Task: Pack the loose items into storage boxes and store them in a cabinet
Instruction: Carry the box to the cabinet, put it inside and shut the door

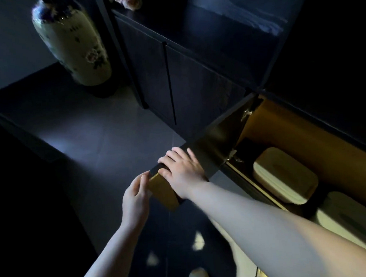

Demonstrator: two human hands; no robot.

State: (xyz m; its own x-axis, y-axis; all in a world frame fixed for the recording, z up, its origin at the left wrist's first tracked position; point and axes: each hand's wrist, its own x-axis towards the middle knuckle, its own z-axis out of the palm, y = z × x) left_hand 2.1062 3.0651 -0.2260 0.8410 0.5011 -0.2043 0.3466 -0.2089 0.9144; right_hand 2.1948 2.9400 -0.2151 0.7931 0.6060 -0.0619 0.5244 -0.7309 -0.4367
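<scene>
While your right hand [183, 170] lies flat on the top edge of the open cabinet door [212, 145], fingers straight and spread, your left hand [136, 197] curls loosely at the door's outer corner, thumb touching it; whether it truly grips is hard to say in this dim light. Two lidded storage boxes [285, 175] sit inside the cabinet [306, 139], side by side.

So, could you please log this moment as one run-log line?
left hand: touching open cabinet door edge | right hand: resting on door's top edge | two storage boxes inside cabinet | stage: boxes stored, door open
</scene>
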